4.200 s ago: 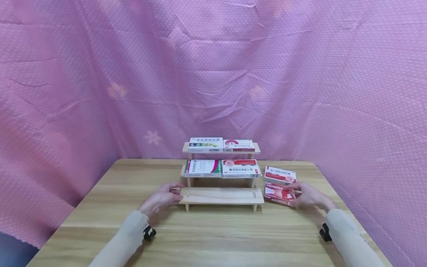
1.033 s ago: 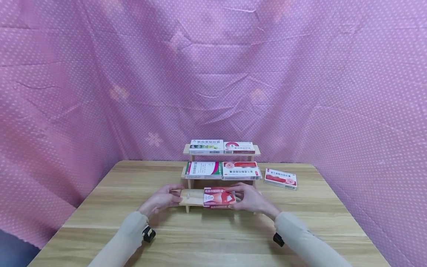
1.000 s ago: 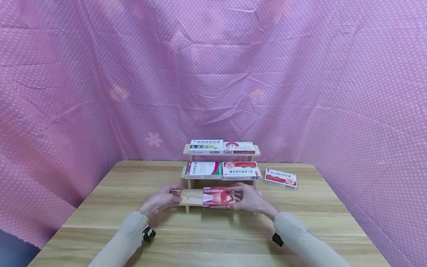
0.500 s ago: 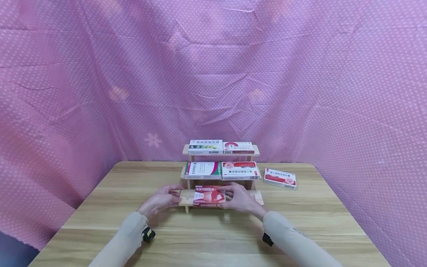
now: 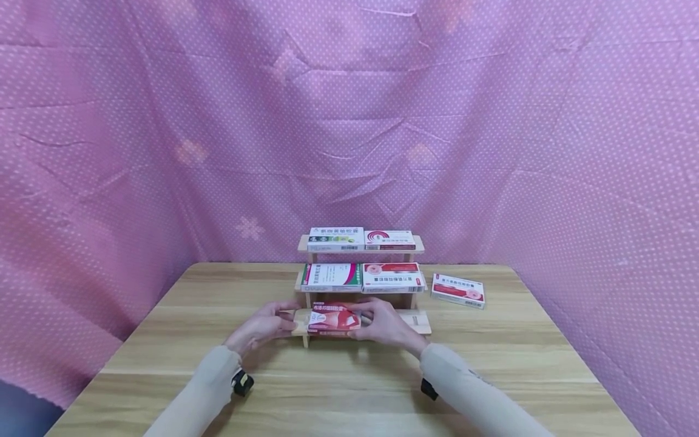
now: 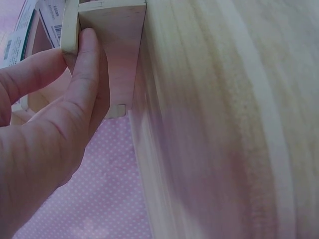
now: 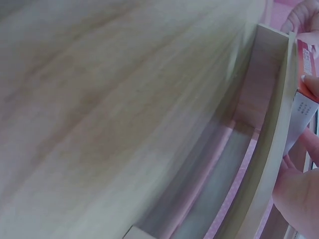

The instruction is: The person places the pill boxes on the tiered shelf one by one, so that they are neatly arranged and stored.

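A three-tier wooden display stand is on the table. My left hand pinches the left end of its lowest tier; in the left wrist view, thumb and fingers close on the board's edge. My right hand grips a red medicine box by its right end, over the left part of that lowest tier. The right wrist view shows the box's white end close against the tier; whether it bears fully on the board I cannot tell.
On the middle tier lie a white-green medicine box and a red-white one. The top tier bears two more, a white box and a smaller one. Another medicine box lies on the table, right of the stand.
My right hand has taken the red box from the table at the right, brought it over the lowest tier and slid it further left. My left hand stays at the tier's left end.
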`<state>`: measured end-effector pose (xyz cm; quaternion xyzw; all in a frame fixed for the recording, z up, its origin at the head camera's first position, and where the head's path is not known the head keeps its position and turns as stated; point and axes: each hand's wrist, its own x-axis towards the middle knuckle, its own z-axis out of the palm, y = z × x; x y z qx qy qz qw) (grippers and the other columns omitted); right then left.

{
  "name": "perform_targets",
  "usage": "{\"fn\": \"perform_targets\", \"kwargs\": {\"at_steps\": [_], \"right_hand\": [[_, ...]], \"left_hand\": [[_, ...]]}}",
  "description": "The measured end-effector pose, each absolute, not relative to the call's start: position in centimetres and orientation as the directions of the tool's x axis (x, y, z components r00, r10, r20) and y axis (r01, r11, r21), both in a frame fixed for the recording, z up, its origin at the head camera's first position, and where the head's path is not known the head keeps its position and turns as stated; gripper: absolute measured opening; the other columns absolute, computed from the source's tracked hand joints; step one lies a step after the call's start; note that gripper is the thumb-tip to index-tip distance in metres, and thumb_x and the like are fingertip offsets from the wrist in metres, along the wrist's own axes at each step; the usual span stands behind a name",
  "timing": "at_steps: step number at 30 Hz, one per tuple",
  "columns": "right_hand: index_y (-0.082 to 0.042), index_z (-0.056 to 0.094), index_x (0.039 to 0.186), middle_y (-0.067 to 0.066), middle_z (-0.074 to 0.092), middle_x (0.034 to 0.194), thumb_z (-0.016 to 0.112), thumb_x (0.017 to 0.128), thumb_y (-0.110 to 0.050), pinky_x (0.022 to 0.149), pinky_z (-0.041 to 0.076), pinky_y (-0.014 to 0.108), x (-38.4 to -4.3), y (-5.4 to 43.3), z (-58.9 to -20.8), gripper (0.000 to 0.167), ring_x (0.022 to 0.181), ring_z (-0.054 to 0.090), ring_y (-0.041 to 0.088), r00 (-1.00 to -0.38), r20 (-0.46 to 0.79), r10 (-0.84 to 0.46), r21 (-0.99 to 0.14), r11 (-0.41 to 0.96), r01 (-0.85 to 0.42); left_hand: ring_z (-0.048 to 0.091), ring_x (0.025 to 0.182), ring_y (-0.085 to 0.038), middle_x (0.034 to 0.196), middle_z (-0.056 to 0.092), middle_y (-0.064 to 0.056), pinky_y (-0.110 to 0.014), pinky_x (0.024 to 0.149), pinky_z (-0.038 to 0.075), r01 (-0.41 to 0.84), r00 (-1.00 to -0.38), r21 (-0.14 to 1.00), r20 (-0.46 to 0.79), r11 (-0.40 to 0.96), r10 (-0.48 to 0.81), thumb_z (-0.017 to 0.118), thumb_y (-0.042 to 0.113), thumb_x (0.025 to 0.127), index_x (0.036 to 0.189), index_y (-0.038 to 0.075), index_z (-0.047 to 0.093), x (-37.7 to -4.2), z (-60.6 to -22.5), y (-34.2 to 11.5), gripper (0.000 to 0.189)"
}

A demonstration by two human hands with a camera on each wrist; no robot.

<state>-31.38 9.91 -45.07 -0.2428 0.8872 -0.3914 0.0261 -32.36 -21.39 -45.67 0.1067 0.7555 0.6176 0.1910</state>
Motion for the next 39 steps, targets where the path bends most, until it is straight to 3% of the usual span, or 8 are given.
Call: {"fn": "perform_targets", "kwargs": {"at_steps": [17, 25, 32, 39], "right_hand": [[-0.022, 0.064, 0.13, 0.005, 0.058, 0.139, 0.084, 0.072, -0.037, 0.115, 0.038, 0.045, -31.7, 9.1, -45.0, 0.063, 0.131, 0.051, 0.027, -0.875, 0.141, -0.462, -0.724, 0.555, -0.41], [-0.023, 0.064, 0.13, 0.002, 0.06, 0.135, 0.083, 0.072, -0.037, 0.112, 0.04, 0.045, -31.8, 8.7, -44.9, 0.062, 0.127, 0.053, 0.023, -0.869, 0.142, -0.475, -0.72, 0.552, -0.42], [-0.025, 0.065, 0.129, 0.0, 0.061, 0.13, 0.083, 0.073, -0.041, 0.103, 0.044, 0.044, -31.9, 8.3, -44.9, 0.062, 0.115, 0.055, 0.019, -0.864, 0.15, -0.481, -0.696, 0.569, -0.438], [-0.027, 0.065, 0.129, -0.001, 0.062, 0.132, 0.083, 0.072, -0.046, 0.107, 0.042, 0.046, -32.1, 8.3, -45.1, 0.062, 0.119, 0.054, 0.018, -0.861, 0.155, -0.484, -0.69, 0.571, -0.444]], "left_hand": [[0.066, 0.098, -0.02, 0.135, 0.049, -0.033, -0.037, 0.094, 0.057, -0.063, -0.899, 0.977, -0.145, 0.206, 0.412, 0.055, -0.008, 0.085, 0.145, -0.014, 0.027, -32.4, -45.7, -21.6, 0.066], [0.066, 0.101, -0.021, 0.132, 0.053, -0.031, -0.037, 0.095, 0.056, -0.076, -0.9, 0.977, -0.153, 0.201, 0.407, 0.055, -0.007, 0.086, 0.146, -0.013, 0.027, -32.4, -45.7, -21.6, 0.067], [0.066, 0.104, -0.023, 0.13, 0.055, -0.03, -0.037, 0.096, 0.056, -0.078, -0.898, 0.977, -0.156, 0.2, 0.411, 0.054, -0.008, 0.086, 0.146, -0.013, 0.027, -32.3, -45.7, -21.5, 0.067], [0.065, 0.103, -0.023, 0.128, 0.055, -0.028, -0.038, 0.097, 0.055, -0.081, -0.896, 0.977, -0.158, 0.198, 0.415, 0.056, -0.008, 0.085, 0.147, -0.013, 0.025, -32.3, -45.8, -21.6, 0.069]]}}
